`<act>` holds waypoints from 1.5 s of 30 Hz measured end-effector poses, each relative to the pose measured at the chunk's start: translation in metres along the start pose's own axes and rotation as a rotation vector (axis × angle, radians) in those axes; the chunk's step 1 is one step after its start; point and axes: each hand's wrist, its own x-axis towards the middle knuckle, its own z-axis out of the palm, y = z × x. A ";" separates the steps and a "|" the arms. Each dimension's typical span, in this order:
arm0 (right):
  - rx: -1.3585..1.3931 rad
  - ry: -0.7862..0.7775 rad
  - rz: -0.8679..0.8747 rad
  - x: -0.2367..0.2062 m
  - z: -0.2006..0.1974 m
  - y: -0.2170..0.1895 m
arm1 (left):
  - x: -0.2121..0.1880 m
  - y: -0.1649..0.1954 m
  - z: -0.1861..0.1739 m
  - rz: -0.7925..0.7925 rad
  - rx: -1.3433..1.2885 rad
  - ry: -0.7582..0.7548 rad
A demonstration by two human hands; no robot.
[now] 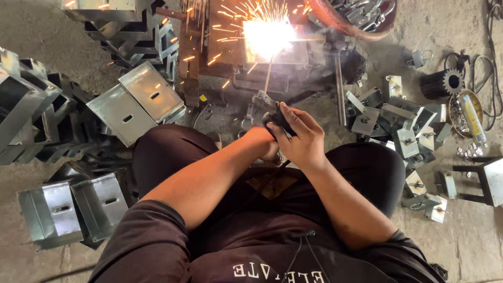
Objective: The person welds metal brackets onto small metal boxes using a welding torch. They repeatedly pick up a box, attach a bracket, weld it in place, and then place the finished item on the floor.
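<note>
My right hand (298,137) grips the dark handle of a welding electrode holder (268,109). My left hand (267,149) is tucked under the right one and steadies it; its fingers are mostly hidden. A thin electrode rod (268,77) runs up from the holder to a metal box piece (293,54) on the floor. A bright white arc (267,35) burns at the rod's tip and orange sparks fly out to the left and up. I sit low with my knees spread on either side of my arms.
Folded galvanised sheet-metal boxes (137,99) are stacked at the left and lower left (73,209). Small metal brackets with bolts (406,128) lie scattered at the right. A round tub of metal parts (361,15), a black gear (445,83), cables (492,78) and a small stool (484,181) sit to the right.
</note>
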 end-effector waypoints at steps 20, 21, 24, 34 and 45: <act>0.006 0.006 0.039 -0.001 -0.003 0.001 | -0.003 0.002 0.003 -0.069 0.007 -0.062; 0.000 0.008 0.039 -0.001 -0.003 0.001 | -0.002 0.002 0.004 -0.084 0.008 -0.071; 0.000 0.008 0.017 -0.002 -0.004 0.001 | -0.001 0.001 0.007 -0.075 -0.002 -0.052; -0.015 -0.020 0.047 -0.002 -0.004 0.005 | 0.008 -0.001 0.012 -0.057 0.067 -0.075; 0.032 0.002 0.071 0.000 -0.012 0.002 | 0.034 -0.016 0.038 -0.076 -0.049 -0.066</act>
